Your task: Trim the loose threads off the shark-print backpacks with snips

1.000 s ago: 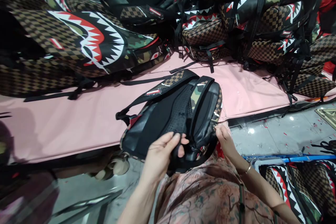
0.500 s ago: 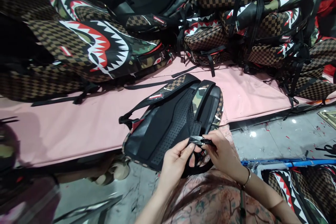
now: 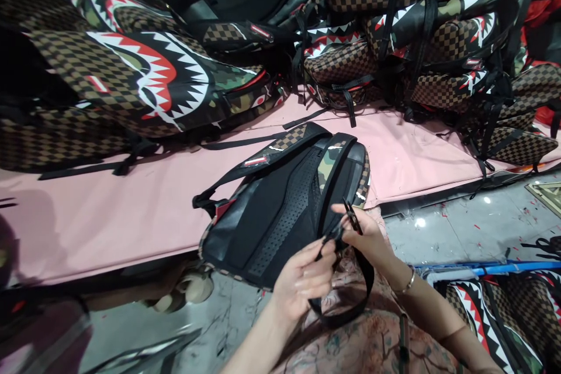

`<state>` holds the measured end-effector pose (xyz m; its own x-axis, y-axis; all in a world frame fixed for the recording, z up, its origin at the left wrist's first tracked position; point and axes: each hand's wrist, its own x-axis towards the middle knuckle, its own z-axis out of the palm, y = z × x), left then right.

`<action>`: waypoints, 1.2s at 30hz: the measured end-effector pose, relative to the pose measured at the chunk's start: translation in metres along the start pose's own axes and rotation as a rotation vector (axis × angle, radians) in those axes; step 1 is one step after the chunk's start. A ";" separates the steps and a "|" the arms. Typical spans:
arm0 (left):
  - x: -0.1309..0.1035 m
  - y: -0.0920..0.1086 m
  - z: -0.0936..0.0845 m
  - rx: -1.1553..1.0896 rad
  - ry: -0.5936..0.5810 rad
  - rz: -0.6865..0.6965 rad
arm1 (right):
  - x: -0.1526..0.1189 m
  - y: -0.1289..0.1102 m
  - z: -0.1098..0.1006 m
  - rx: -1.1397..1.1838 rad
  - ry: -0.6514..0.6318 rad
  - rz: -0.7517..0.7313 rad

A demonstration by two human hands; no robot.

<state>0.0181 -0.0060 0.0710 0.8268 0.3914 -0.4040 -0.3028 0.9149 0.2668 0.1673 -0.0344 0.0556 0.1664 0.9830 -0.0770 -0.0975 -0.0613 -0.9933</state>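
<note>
A black-backed backpack [image 3: 276, 210] lies back side up at the table's front edge, its camouflage and checkered shoulder straps on top. Over its near edge, my left hand [image 3: 304, 277] is closed on a black webbing strap [image 3: 367, 289], which loops down in front of my body. My right hand [image 3: 370, 239] holds small dark thread snips [image 3: 352, 216], blades pointing up and away. Its fingertips meet the strap at a small black piece, perhaps the buckle, partly hidden by my fingers.
A pink-covered table [image 3: 131, 210] bears piled shark-mouth backpacks [image 3: 166, 82] on the left and more checkered bags [image 3: 342, 58] behind and to the right. Other bags [image 3: 477, 315] sit low at the right beside a blue bar [image 3: 508, 269]. Scraps dot the grey floor [image 3: 438, 228].
The snips have swung from lying across between both hands to pointing upward in my right hand. The black strap now hangs in a loop below my hands.
</note>
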 end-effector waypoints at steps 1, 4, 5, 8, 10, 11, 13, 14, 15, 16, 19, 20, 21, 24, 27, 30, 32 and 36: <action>0.001 -0.003 0.001 0.008 -0.002 -0.039 | 0.004 -0.001 0.002 0.044 -0.007 0.055; 0.004 -0.010 0.005 0.107 0.175 0.112 | 0.015 -0.003 0.008 0.117 0.061 0.154; 0.004 -0.012 0.006 0.162 0.268 0.212 | 0.017 -0.003 0.009 0.127 0.070 0.169; 0.002 -0.010 0.004 0.358 0.506 0.373 | 0.020 -0.004 0.010 0.051 0.033 0.149; 0.001 -0.007 0.003 0.420 0.601 0.387 | 0.017 -0.004 0.010 -0.087 0.082 0.067; 0.000 -0.006 0.002 0.421 0.626 0.392 | 0.014 -0.003 0.008 -0.176 0.142 0.002; -0.001 -0.004 0.003 0.403 0.646 0.408 | 0.006 -0.002 0.004 -0.380 0.255 -0.183; -0.001 -0.003 0.004 0.396 0.647 0.416 | 0.002 0.000 0.001 -0.492 0.276 -0.296; -0.001 -0.003 0.004 0.394 0.641 0.415 | -0.002 0.002 -0.003 -0.608 0.263 -0.409; -0.001 -0.003 0.005 0.394 0.630 0.408 | -0.005 0.005 -0.007 -0.719 0.224 -0.508; -0.002 -0.003 0.007 0.402 0.600 0.394 | -0.008 0.014 -0.019 -0.973 0.072 -0.645; -0.002 -0.003 0.007 0.406 0.596 0.394 | -0.008 0.016 -0.023 -1.030 0.041 -0.645; -0.002 -0.003 0.007 0.410 0.596 0.395 | -0.007 0.018 -0.026 -1.071 0.017 -0.639; -0.002 -0.002 0.007 0.430 0.593 0.381 | -0.004 0.015 -0.031 -1.126 -0.056 -0.619; -0.001 -0.002 0.008 0.457 0.584 0.357 | -0.002 0.009 -0.032 -1.120 -0.119 -0.604; -0.002 -0.001 0.009 0.485 0.578 0.313 | -0.001 0.007 -0.031 -1.130 -0.149 -0.584; -0.003 -0.002 0.009 0.497 0.576 0.297 | 0.000 0.008 -0.031 -1.148 -0.154 -0.577; -0.001 -0.004 0.006 0.541 0.551 0.302 | -0.001 0.010 -0.031 -1.135 -0.139 -0.574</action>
<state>0.0214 -0.0106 0.0750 0.3526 0.7337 -0.5808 -0.0882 0.6439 0.7600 0.1965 -0.0414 0.0435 -0.2040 0.9228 0.3268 0.8537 0.3311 -0.4019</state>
